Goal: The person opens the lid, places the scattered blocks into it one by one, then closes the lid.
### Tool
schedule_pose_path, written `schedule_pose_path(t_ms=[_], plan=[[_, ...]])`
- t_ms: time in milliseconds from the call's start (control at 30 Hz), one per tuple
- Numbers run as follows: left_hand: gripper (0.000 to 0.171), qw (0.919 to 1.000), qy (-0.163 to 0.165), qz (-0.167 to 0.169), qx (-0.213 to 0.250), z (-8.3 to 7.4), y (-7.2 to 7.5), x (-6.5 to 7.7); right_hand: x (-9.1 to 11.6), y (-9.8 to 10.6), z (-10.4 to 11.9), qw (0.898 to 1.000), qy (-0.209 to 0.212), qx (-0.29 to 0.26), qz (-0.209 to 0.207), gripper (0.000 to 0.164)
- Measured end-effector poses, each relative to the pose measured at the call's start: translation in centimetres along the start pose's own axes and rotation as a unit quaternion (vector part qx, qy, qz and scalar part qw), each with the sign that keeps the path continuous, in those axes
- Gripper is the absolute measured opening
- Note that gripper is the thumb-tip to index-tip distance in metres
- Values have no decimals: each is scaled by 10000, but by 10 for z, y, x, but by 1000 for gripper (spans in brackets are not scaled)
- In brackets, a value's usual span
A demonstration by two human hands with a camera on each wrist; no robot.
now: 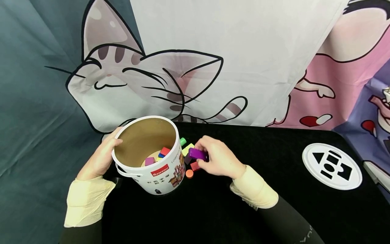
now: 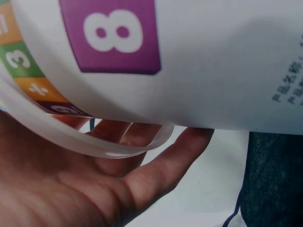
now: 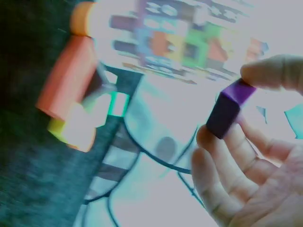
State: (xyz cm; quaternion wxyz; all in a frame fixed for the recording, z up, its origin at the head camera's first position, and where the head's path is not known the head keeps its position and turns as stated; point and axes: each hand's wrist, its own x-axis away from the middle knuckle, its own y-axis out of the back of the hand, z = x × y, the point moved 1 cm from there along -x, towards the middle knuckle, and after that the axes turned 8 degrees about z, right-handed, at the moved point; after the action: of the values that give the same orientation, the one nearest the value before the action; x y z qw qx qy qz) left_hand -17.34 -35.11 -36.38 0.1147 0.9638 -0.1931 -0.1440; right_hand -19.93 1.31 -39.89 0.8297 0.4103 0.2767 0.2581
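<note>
A white bucket with printed sides is tipped toward me on the black table. My left hand grips its left side, thumb over the rim and fingers outside. In the left wrist view those fingers lie behind the bucket's plastic handle. Between thumb and fingertips my right hand pinches a purple block, just right of the bucket; the right wrist view shows the block held off the table. Inside the bucket lie a red block, a pink-purple block and bits of blue and yellow.
Close against the bucket's right side are a green cylinder, a yellow block, a red block, an orange round piece and a dark block. A white lid with shaped cut-outs lies far right. Printed cloth hangs behind the table.
</note>
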Motion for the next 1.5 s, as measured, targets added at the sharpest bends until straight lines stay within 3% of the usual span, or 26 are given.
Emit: schedule_pose_path(t_ms=[167,433,867,1100,1500], plan=[[47,10000,59,-35,8,0,-1,1,-19,24,15,9989,204,87,-404,26],[48,10000,49,0,23,-1,-1,1,-43,47,45,9966,570,241,-537,26],[49,10000,38,-5,-15,-2,-1,-1,-70,59,85,9940,917,243,-540,28],[47,10000,-14,-6,21,-2,-1,-2,-81,64,101,9954,836,293,-376,27],[47,10000,-26,-19,-56,-2,-2,-2,-93,69,115,9949,912,264,-339,28]])
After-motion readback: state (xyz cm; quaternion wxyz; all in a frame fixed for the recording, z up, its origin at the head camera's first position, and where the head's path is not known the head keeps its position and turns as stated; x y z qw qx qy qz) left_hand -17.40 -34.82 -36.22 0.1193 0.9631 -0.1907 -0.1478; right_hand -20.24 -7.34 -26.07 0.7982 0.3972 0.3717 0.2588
